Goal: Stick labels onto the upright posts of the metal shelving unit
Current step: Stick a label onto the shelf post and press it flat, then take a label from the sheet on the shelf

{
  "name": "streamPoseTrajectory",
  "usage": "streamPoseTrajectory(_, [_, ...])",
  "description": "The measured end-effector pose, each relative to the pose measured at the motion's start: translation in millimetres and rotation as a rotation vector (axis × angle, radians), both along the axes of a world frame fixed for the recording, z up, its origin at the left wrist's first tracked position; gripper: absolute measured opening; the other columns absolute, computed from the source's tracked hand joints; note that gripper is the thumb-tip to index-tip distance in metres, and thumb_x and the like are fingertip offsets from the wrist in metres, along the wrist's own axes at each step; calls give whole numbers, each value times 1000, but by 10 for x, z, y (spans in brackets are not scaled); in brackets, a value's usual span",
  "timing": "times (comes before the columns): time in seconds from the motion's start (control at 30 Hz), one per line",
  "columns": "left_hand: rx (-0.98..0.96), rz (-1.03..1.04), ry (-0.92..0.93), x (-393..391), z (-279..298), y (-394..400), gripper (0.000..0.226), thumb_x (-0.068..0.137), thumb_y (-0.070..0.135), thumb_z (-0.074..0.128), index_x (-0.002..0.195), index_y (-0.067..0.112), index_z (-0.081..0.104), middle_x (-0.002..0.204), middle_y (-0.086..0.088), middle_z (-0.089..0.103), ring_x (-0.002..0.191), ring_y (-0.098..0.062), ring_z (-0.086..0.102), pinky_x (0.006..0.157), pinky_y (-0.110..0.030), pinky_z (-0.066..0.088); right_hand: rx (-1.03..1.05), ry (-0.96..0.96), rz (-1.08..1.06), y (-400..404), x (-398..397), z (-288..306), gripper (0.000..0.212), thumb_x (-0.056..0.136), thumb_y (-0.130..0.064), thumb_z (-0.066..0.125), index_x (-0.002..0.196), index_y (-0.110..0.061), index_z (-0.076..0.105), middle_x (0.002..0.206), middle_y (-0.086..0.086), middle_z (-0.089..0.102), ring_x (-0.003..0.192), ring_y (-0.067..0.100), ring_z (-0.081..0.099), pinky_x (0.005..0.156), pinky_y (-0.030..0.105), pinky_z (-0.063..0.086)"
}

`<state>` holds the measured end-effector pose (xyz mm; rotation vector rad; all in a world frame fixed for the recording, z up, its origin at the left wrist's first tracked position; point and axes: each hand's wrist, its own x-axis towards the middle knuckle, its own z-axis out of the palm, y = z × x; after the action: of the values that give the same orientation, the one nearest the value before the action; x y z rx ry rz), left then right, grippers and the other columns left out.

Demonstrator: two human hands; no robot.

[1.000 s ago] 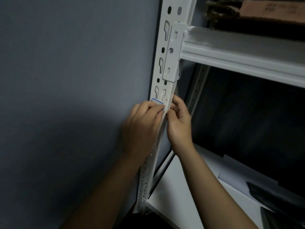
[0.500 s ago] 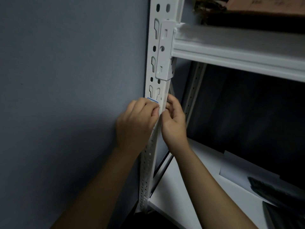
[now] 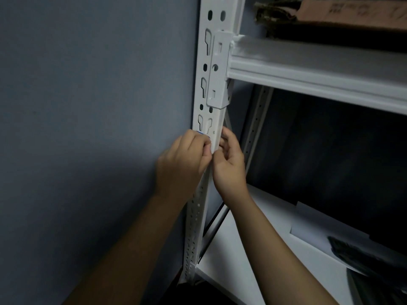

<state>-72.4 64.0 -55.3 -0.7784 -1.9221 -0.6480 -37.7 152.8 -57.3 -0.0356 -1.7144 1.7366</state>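
On upper shelf [image 3: 308, 71], cardboard box [image 3: 352, 12]

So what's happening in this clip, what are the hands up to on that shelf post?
A person is working a label onto the white upright post of a metal shelving unit beside a grey wall. The left hand covers most of the label on the post's front face, so only a blue-edged corner shows above its fingers. The right hand curls around the post's edge from the shelf side, just below the beam bracket. Whether the label is fully stuck cannot be told.
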Motion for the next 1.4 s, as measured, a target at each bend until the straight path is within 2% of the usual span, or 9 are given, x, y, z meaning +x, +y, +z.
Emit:
streamPoseTrajectory(0.17, [-43,14,-47,3,-114,-15,22,91,26,47,81,16,64,80,1,63,65,-15,59,48,-22,33,4,-18,-20,12,-29,-5,45,93,14,35,122,-17,50,106,2,64,91,-3,64,81,15,50])
streamPoseTrajectory(0.33, [-71,-50,-244,68,-327,-55,24,92,31,44,83,19,62,83,3,61,66,-15,59,49,-24,39,12,-32,-43,-15,-29,-12,49,92,15,32,122,-20,49,109,3,63,96,4,63,86,20,52])
streamPoseTrajectory(0.5, [277,-313,-564,200,-239,-90,13,93,29,54,91,20,63,91,14,54,72,-4,54,62,-18,44,3,-60,14,44,161,-38,50,95,13,38,139,-10,43,120,2,62,102,-2,63,93,17,49])
streamPoseTrajectory(0.57, [395,-395,-641,230,-164,-91,9,93,24,56,87,23,63,88,10,57,70,-2,56,64,-19,46,100,-74,-67,42,308,-70,42,95,5,47,133,-13,51,120,1,62,105,-2,61,91,12,46])
streamPoseTrajectory(0.67, [531,-546,-831,295,-16,-123,14,92,17,58,83,28,61,76,2,63,64,-6,60,60,-24,50,286,-22,-216,23,476,-40,21,91,-5,60,108,-15,67,110,2,62,101,1,60,88,13,46])
streamPoseTrajectory(0.77, [581,-663,-961,401,135,-168,16,93,14,56,84,25,63,67,3,64,62,-9,60,56,-25,52,353,17,-223,-27,577,68,15,88,-7,66,97,-18,70,99,1,65,92,3,62,82,12,46])
streamPoseTrajectory(1.07, [610,-821,-998,730,651,-253,13,93,13,54,90,19,65,77,6,66,66,-1,61,58,-18,52,426,174,-320,-92,929,585,10,83,-7,72,92,-11,75,86,-2,69,80,0,63,73,9,46])
streamPoseTrajectory(1.23, [629,-843,-922,994,1069,-220,12,92,15,57,92,15,69,75,10,69,66,1,61,59,-16,51,629,308,-507,-23,1163,970,7,84,-6,70,89,-8,75,83,-5,66,78,-2,59,72,4,40])
streamPoseTrajectory(1.4, [601,-856,-799,1293,1563,-38,11,90,15,60,86,21,69,75,10,69,65,-1,61,58,-18,51,575,322,-506,104,1506,1447,7,89,-7,62,90,-13,67,84,-3,63,79,4,58,71,10,43])
